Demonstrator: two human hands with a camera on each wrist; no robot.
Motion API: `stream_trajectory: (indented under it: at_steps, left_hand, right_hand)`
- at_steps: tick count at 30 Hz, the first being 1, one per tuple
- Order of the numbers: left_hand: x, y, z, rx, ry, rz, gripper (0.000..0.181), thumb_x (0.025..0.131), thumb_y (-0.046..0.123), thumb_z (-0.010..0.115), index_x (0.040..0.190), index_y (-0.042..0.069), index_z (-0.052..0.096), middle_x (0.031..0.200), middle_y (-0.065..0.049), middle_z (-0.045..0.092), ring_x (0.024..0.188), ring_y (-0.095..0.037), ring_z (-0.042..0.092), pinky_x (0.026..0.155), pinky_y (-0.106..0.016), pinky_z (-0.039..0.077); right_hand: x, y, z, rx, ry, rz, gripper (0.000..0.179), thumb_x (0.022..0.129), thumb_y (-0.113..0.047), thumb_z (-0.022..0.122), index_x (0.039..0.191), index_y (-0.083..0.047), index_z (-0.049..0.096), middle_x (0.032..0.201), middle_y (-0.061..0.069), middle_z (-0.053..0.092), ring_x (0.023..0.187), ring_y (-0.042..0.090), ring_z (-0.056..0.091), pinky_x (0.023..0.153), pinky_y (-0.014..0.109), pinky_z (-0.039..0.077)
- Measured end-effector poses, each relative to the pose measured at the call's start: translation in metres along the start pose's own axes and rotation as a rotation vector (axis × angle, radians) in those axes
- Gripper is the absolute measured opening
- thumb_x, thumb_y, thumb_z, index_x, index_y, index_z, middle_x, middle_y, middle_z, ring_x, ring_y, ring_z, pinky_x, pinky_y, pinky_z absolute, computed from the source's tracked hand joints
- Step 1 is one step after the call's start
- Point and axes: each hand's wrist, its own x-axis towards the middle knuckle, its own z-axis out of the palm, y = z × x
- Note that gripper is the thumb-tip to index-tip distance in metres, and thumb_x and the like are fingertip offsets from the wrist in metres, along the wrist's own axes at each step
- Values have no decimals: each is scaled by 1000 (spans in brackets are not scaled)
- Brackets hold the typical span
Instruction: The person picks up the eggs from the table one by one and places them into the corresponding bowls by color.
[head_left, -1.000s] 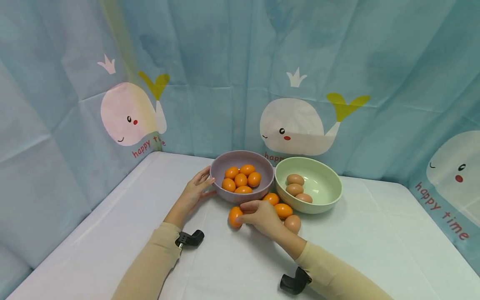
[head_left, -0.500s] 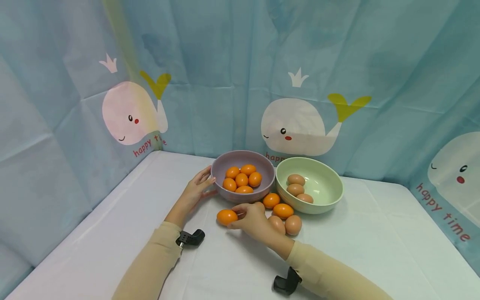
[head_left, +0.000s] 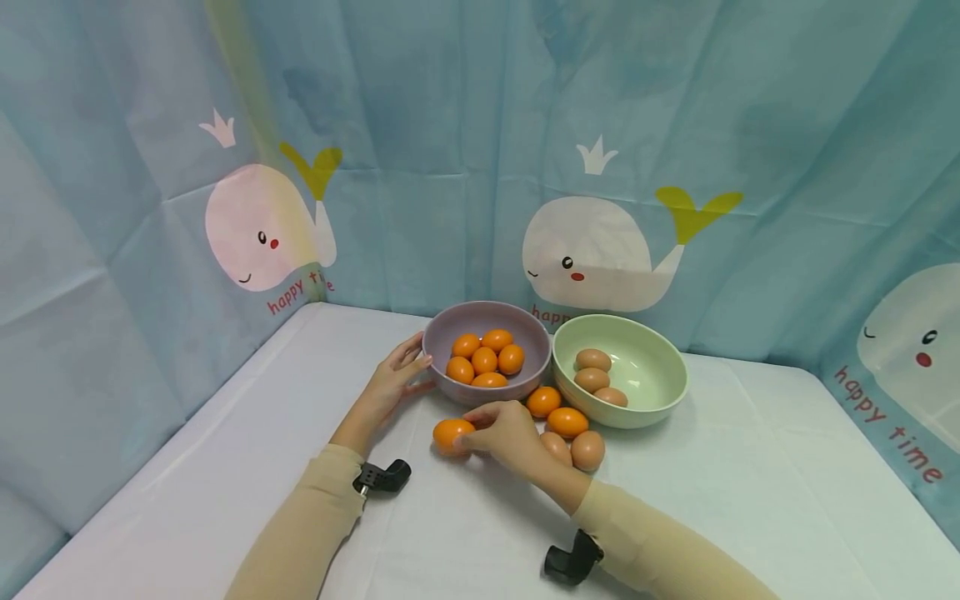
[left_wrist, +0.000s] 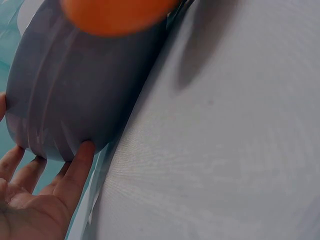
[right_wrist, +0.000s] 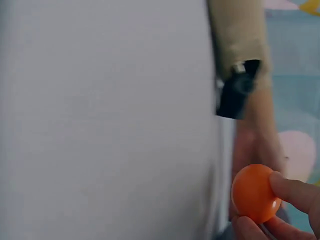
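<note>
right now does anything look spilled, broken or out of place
No spill or damage shows. Mildly odd: orange ovals and brown eggs lie loose in front of the purple bowl and green bowl, though matching ones sit inside.

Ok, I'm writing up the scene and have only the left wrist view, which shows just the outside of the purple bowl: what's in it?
Observer: The head view shows six orange ovals inside the purple bowl.
Operator: An orange shape is blurred at the top of my view. Is someone holding one?
Observer: Yes, the right hand pinches an orange oval in front of the bowl; probably that one.
Operator: Anything loose nearby that I can't see?
Observer: Yes, two loose ovals and at least two brown eggs lie in front of a green bowl.
</note>
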Motion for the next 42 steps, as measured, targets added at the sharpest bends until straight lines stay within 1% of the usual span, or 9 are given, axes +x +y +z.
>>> stream_trajectory:
  at_steps: [8, 15, 18, 22, 25, 31, 34, 38, 42]
  left_hand:
    - [-1, 0, 1, 34, 14, -7, 64, 103, 22, 55, 159, 19, 25, 168, -2, 18, 152, -28, 26, 109, -53, 46]
    - [-1, 1, 0, 20, 6, 10, 64, 102, 21, 56, 159, 17, 25, 168, -5, 16, 153, -29, 26, 109, -54, 46]
    - [-1, 1, 0, 16, 4, 12, 65, 102, 22, 56, 159, 16, 25, 168, -5, 15, 153, -29, 25, 109, -54, 46]
    - [-2, 1, -1, -2, 7, 12, 65, 102, 22, 56, 159, 17, 25, 168, -4, 16, 153, -27, 24, 110, -54, 45]
    - [-2, 1, 0, -15, -4, 12, 65, 102, 21, 56, 159, 16, 25, 168, -5, 16, 153, -27, 23, 111, -54, 45]
    - [-3, 0, 1, -17, -7, 10, 66, 101, 23, 58, 159, 17, 26, 168, -3, 17, 153, -25, 24, 110, -53, 46]
    - [-3, -1, 1, -10, -8, 8, 66, 102, 24, 58, 159, 17, 25, 168, -3, 17, 153, -26, 24, 110, -53, 46]
    - [-2, -1, 0, -14, -3, 1, 65, 102, 23, 57, 159, 18, 26, 168, -3, 18, 153, -25, 25, 109, -52, 47]
    - [-2, -1, 1, -6, 1, -6, 65, 102, 25, 58, 158, 19, 27, 168, -2, 18, 153, -26, 25, 109, -52, 47]
  right_hand:
    - [0, -26, -26, 128, 26, 41, 39, 75, -27, 88, 108, -9, 77, 102, 4, 77, 77, 10, 63, 64, 20, 53]
    - [25, -34, -46, 165, 110, 99, 38, 76, -27, 87, 110, -11, 78, 109, 5, 76, 99, 15, 68, 84, 27, 59]
    - [42, -33, -49, 170, 117, 136, 39, 77, -30, 86, 111, -14, 77, 110, 4, 75, 94, 15, 67, 74, 23, 58]
    - [65, -31, -47, 160, 148, 160, 37, 77, -32, 85, 109, -15, 78, 99, 6, 76, 71, 13, 59, 55, 20, 48]
    - [78, -29, -43, 133, 167, 158, 36, 77, -31, 86, 108, -15, 79, 99, 6, 76, 67, 11, 53, 52, 18, 43]
    - [94, -24, -34, 69, 152, 114, 36, 79, -29, 85, 110, -11, 78, 111, 7, 76, 80, 16, 62, 61, 18, 53]
    - [101, -21, -29, 44, 156, 85, 35, 80, -29, 84, 108, -10, 78, 109, 7, 76, 91, 18, 66, 74, 23, 59]
    - [109, -19, -23, 31, 156, 49, 35, 80, -29, 84, 108, -8, 78, 107, 7, 77, 103, 21, 66, 90, 30, 58]
    - [114, -18, -18, -13, 141, 53, 37, 81, -31, 83, 110, -9, 78, 109, 6, 77, 103, 21, 66, 93, 33, 58]
